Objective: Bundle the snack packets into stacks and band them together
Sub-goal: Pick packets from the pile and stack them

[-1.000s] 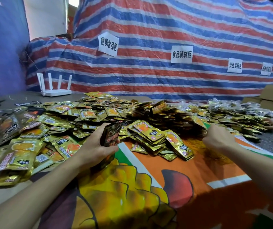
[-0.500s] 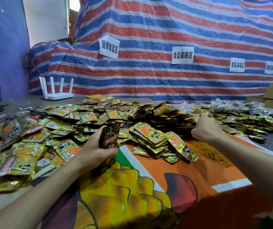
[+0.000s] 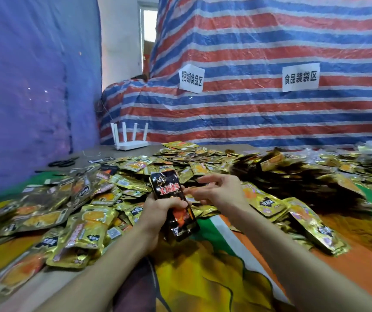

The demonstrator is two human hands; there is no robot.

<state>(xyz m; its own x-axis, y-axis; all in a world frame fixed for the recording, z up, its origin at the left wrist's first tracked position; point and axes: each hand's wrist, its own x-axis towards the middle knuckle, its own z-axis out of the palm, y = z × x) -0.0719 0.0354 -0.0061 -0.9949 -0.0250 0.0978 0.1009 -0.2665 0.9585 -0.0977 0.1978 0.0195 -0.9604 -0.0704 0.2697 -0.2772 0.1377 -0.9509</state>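
Stack (image 3: 173, 206) of dark packets held tilted above the counter's (image 3: 212, 271) near side, among the loose gold packets (image 3: 99, 215). Left hand (image 3: 158, 213) grips its middle, fingers curled round. Right hand (image 3: 217, 191) just beside the top, fingers spread; too blurred to tell if there's a band on them. I judge this the banding step. Next: stretch a band over the top, keeping edges square

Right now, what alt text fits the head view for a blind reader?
The left hand grips a stack of black snack packets; the right hand hovers beside it, fingers spread. Loose gold packets lie heaped across the table around them.
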